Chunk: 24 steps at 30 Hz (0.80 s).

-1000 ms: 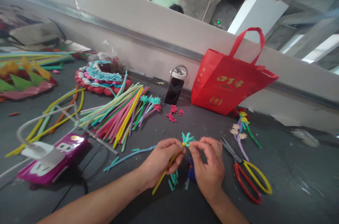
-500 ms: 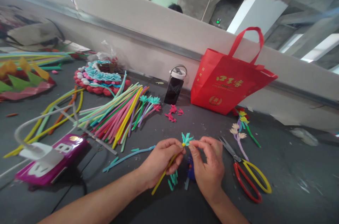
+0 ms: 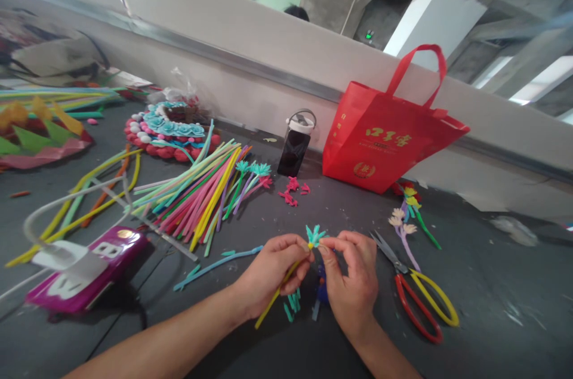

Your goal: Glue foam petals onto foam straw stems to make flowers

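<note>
My left hand (image 3: 273,274) is closed in a pinch on a yellow pipe-cleaner stem (image 3: 271,305) topped by a small teal tuft (image 3: 316,235). My right hand (image 3: 353,283) is closed too, its fingertips pinching the same stem just under the tuft. Both hands hover low over the dark table (image 3: 492,313). Short teal pieces (image 3: 293,302) and something blue (image 3: 323,290) lie under my hands, partly hidden.
Scissors with red and yellow handles (image 3: 421,295) lie right of my right hand. A heap of coloured pipe cleaners (image 3: 201,194), a magenta power strip (image 3: 89,271), a dark bottle (image 3: 294,146), a red bag (image 3: 385,134) and finished flowers (image 3: 409,218) lie around.
</note>
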Tool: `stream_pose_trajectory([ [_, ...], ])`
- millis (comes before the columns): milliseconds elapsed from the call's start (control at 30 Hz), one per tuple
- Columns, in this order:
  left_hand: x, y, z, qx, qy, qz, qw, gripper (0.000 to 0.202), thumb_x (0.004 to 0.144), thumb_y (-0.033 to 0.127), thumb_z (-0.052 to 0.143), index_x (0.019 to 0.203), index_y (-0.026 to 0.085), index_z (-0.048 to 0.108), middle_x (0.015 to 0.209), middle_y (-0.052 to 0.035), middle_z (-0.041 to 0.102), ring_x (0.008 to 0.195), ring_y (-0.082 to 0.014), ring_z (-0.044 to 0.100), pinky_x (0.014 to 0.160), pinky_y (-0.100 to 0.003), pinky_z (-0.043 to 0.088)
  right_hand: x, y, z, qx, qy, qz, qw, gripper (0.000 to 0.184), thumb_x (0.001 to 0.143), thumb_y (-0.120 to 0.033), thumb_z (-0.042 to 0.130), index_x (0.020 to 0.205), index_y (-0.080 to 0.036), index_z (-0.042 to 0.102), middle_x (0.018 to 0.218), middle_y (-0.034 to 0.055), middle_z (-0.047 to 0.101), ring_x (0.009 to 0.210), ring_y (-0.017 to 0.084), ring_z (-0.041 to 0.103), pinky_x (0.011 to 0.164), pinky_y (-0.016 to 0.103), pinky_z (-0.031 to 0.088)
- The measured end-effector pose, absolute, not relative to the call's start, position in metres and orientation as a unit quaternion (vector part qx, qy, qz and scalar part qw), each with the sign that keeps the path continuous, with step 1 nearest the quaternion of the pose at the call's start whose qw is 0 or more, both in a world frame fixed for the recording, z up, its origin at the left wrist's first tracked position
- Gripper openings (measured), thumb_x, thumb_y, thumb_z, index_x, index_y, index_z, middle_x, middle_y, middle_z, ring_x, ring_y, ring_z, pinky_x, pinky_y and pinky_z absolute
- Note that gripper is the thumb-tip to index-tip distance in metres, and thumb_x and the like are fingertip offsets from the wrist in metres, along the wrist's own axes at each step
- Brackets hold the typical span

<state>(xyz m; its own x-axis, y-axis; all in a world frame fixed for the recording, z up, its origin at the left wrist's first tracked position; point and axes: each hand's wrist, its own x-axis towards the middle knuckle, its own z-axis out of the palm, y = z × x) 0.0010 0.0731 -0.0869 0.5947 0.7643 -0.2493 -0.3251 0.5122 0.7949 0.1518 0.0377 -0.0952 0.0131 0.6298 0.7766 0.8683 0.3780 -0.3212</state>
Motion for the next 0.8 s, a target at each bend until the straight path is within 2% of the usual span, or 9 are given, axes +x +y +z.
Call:
stream_pose_trajectory([
  [800,0.0019,0.0716,-0.0893,0.397,0.323,0.339,0.789,0.013,0.077,0.027,0.059,0.070,0.016,0.056,0.047,0.0058,0.042,0.039,-0.0045,0.025,0.038,-0.020,0.013,0.1514,0.0361,-0.0955,-0.550,-0.684,-0.119,0.464,0.004,0.092,-0.023,0.059,0.090,-0.020,0.061,0.092,0.0046,0.055,0.091,0.021,0.051,0.082,0.038,0.042],
])
